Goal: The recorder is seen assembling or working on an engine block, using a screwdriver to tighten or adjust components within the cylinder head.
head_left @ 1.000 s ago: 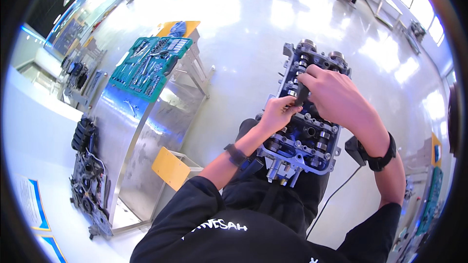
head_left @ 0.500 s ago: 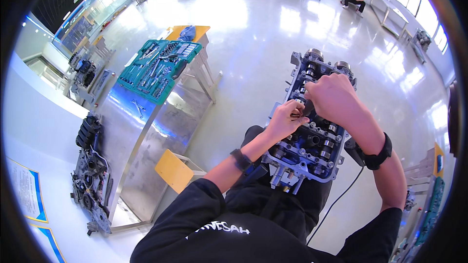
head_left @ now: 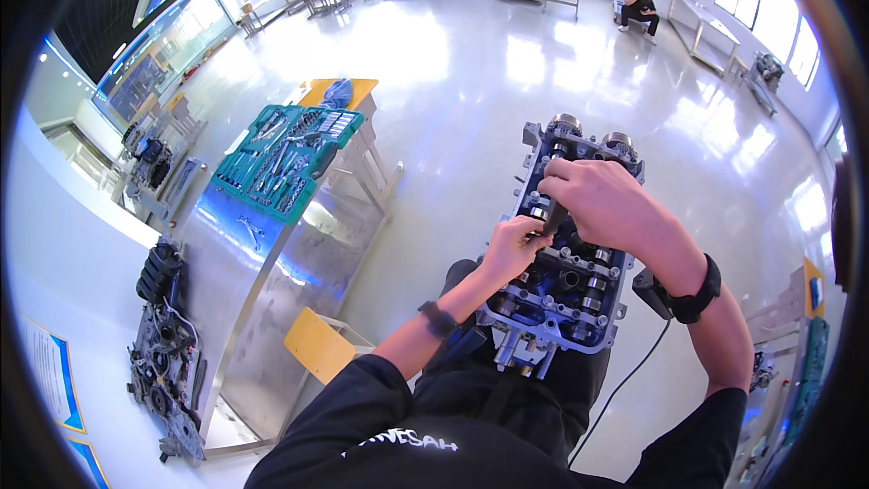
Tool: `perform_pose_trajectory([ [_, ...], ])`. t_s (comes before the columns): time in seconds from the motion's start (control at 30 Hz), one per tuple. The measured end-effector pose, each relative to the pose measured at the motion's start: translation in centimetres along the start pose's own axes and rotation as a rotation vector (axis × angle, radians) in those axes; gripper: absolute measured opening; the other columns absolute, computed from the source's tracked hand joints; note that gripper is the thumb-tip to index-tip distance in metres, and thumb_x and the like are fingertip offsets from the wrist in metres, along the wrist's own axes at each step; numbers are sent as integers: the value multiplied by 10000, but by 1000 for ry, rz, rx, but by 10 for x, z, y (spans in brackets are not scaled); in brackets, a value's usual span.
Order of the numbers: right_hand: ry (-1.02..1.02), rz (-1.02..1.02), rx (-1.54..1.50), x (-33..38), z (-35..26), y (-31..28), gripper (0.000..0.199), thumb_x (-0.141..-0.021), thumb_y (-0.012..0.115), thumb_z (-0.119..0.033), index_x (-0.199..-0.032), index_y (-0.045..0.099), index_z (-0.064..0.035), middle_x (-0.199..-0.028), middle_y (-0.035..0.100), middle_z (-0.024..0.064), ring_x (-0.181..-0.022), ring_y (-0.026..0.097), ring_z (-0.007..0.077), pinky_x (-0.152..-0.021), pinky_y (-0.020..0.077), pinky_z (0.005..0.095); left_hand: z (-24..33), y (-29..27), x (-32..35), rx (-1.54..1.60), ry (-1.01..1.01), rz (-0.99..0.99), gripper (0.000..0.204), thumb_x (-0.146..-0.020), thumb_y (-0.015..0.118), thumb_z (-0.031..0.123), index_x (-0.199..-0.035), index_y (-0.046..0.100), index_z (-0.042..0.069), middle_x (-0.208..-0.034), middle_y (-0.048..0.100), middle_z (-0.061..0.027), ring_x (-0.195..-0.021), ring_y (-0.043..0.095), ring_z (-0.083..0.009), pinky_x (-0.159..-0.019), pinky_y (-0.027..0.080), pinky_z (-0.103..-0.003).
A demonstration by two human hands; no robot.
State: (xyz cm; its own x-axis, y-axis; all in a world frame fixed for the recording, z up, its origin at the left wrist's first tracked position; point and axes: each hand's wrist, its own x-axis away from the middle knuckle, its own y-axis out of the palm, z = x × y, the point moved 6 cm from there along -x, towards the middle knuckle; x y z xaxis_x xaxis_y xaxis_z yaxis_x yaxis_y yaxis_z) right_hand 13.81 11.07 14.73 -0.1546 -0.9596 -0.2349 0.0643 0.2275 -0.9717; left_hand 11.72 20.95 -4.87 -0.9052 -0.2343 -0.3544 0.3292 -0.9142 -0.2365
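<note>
An engine cylinder head (head_left: 543, 302) with two camshafts rests on my lap, its round camshaft gears (head_left: 619, 142) at the far end. Over its middle, my right hand (head_left: 605, 201) is closed, with a dark narrow object (head_left: 556, 218) running down from under the fingers. What kind of object this is cannot be made out. My left hand (head_left: 512, 250) is just to its lower left, above the left camshaft. Its thumb and fingers pinch together by the lower end of that object; whatever they hold is hidden.
To my left stands a metal workbench (head_left: 237, 258) with an open green socket set (head_left: 288, 158) and loose wrenches (head_left: 251, 232). A yellow stool (head_left: 320, 345) is beside it. A black cable (head_left: 625, 385) hangs on my right. A person (head_left: 639, 14) sits far off.
The whole view has shifted, so the cylinder head and the bench appear lower. Both hands remain over the same part of the head, still closed, with the fingers slightly rearranged.
</note>
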Motion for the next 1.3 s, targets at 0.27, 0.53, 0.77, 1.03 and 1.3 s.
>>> perform_pose_trajectory([
  [0.27,92,-82,-4,2,13,12,225,-661,769,-80,-843,655,-12,-842,669,143,-796,705,337,-666,553,417,4,6,1,-36,-30,-133,209,-873,700,1,-1081,685,-11,-955,719,-136,-795,691,-245,-717,551,-347],
  [0.53,180,-41,74,-3,11,30,213,-769,719,-207,-844,647,-21,-676,677,151,-667,711,338,-611,557,416,4,10,-1,116,15,-95,214,-857,743,10,-1007,600,-40,-923,591,-94,-926,665,-192,-821,600,-343],
  [0.77,199,70,130,-4,8,25,406,-950,625,-392,-789,585,-21,-547,604,124,-538,661,335,-517,517,425,-7,8,-5,46,-49,-25,247,-810,791,-1,-951,591,-36,-919,631,-117,-827,657,-168,-681,570,-321],
  [1.03,276,-76,212,-4,16,27,518,-970,574,-471,-714,656,-29,-614,640,89,-571,676,273,-532,530,378,-5,8,-4,83,8,-65,194,-845,755,1,-898,573,-39,-876,617,-91,-731,565,-127,-606,473,-310],
  [1.3,42,-101,65,7,2,13,250,-712,724,-6,-940,623,5,-913,668,106,-792,707,325,-649,563,409,10,9,-2,113,94,-74,52,-900,645,-46,-950,633,-42,-913,615,-95,-860,621,-213,-789,491,-306],
])
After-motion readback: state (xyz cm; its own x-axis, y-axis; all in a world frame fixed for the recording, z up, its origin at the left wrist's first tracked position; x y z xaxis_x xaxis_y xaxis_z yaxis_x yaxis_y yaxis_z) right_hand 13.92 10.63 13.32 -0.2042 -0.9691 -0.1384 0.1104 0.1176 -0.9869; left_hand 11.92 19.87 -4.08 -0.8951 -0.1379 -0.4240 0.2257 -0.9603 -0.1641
